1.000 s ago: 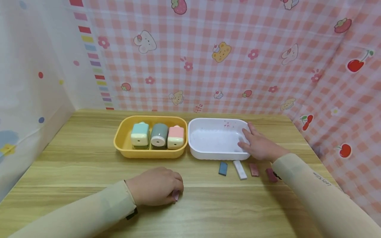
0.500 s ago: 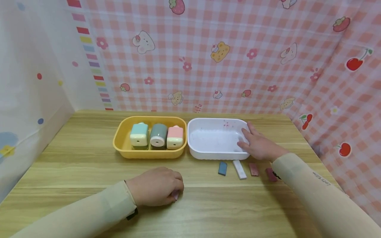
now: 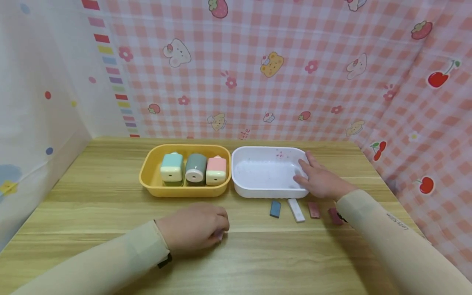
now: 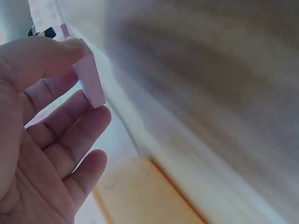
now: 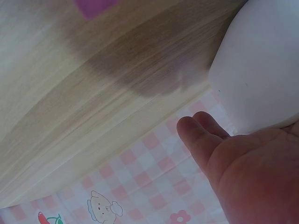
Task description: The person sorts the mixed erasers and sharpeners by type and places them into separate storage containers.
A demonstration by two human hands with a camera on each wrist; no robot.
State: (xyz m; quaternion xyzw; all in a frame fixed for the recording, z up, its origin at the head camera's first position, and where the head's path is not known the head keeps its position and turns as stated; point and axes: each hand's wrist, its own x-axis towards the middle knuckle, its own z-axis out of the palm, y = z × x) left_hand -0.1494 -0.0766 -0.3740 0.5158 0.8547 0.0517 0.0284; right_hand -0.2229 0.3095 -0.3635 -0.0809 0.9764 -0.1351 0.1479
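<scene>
My left hand [image 3: 195, 227] pinches a small pale pink block that looks like an eraser [image 4: 91, 79] between thumb and fingertips, close over the front of the table. In the left wrist view the other fingers are loosely bent. My right hand [image 3: 324, 180] straddles the right rim of a white tray [image 3: 269, 192], with thumb and one finger over the inside and others outside. The right wrist view shows two fairly straight fingers beside the tray's wall. In front of this tray lie a blue eraser [image 3: 275, 209], a white one [image 3: 296, 210], a pink one [image 3: 314, 210] and a dark pink one [image 3: 334, 216].
Left of the white tray, right beside it, stands a yellow tray [image 3: 147, 180]. It holds a mint pencil sharpener [image 3: 171, 167], a grey one [image 3: 196, 167] and a pink one [image 3: 216, 170]. A checked cloth [image 3: 221, 61] hangs behind the wooden table [image 3: 258, 262].
My left hand has moved slightly forward with the pale pink eraser in its fingers. The right hand keeps its place on the white tray.
</scene>
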